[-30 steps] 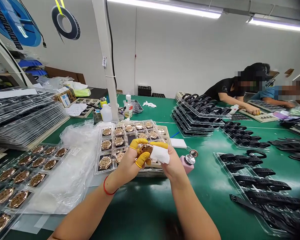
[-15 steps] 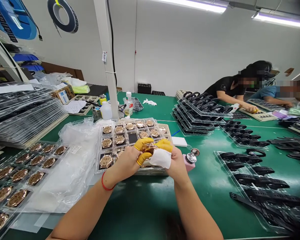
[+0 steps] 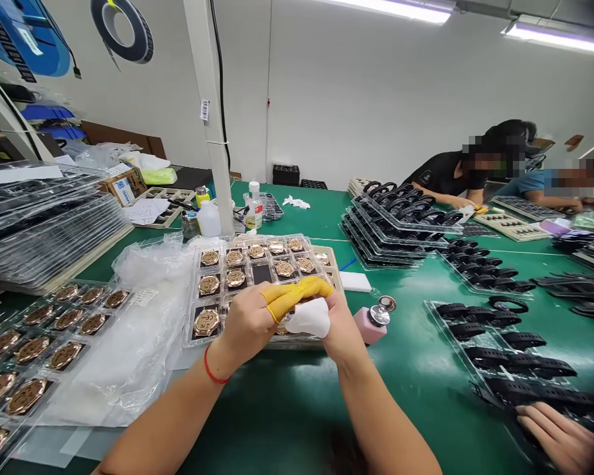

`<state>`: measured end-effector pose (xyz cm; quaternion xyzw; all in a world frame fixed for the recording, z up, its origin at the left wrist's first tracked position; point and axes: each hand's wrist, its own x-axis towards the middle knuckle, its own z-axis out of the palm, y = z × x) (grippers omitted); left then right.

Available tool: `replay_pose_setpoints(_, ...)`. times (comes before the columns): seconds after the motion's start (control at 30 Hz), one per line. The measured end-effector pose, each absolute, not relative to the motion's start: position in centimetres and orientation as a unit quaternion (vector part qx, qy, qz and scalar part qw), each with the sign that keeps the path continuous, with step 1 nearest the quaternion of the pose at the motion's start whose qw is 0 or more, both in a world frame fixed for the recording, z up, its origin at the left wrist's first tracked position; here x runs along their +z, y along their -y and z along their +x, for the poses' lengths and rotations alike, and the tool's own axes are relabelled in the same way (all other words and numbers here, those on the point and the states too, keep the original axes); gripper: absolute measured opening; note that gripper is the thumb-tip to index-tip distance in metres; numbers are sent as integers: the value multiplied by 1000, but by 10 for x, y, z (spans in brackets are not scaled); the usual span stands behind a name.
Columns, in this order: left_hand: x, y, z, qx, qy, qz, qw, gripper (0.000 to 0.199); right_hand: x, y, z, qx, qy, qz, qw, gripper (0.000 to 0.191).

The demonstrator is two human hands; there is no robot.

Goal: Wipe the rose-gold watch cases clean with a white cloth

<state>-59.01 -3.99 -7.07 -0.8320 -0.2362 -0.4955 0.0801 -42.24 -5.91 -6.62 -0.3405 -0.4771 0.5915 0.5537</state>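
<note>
My left hand [image 3: 250, 316], in yellow finger cots, is closed around a gold watch case that its fingers now hide. My right hand [image 3: 340, 326], also with yellow cots, pinches a white wipe [image 3: 311, 319] against the same piece. Both hands meet over the near edge of a clear tray [image 3: 191, 333]. Rose-gold watch cases [image 3: 209, 285] lie back-up in its pockets, and one dark pocket [image 3: 262, 274] holds no case. Just right of my right hand stands a pink pump bottle [image 3: 369, 326] with a metal top.
More gold cases fill trays [image 3: 62, 323] at the left, beside crumpled plastic film [image 3: 129, 343]. Stacked trays of black watch straps [image 3: 396, 211] stand at right. Another person's hand [image 3: 559, 432] reaches in at lower right. A white post [image 3: 210, 119] rises behind the tray.
My fingers have closed over the watch case, hiding it, and the wipe has shifted slightly left. Another person's hand has appeared at the lower-right straps. A far co-worker's hands have drawn back left.
</note>
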Motion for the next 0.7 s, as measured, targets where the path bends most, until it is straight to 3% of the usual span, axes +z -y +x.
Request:
replay_pose_setpoints(0.13,-74,38,-587,-568,189,-801,-7,22,-66,57,-412,657,474,-302,502,27)
replay_pose_setpoints(0.3,-79,46,-571,-657,228,-661,-283,9,-69,55,-415,690,440,-263,511,27)
replay_pose_setpoints(0.43,-83,51,-558,-657,249,-518,-487,29,-71,58,-427,669,416,-264,557,29)
replay_pose_setpoints(0.53,-81,49,-559,-657,257,-534,-467,29,-68,60,-430,594,446,-283,608,23)
replay_pose_setpoints(0.7,-69,43,-580,-561,315,-725,-245,12,-65,60,-422,515,524,-279,618,11)
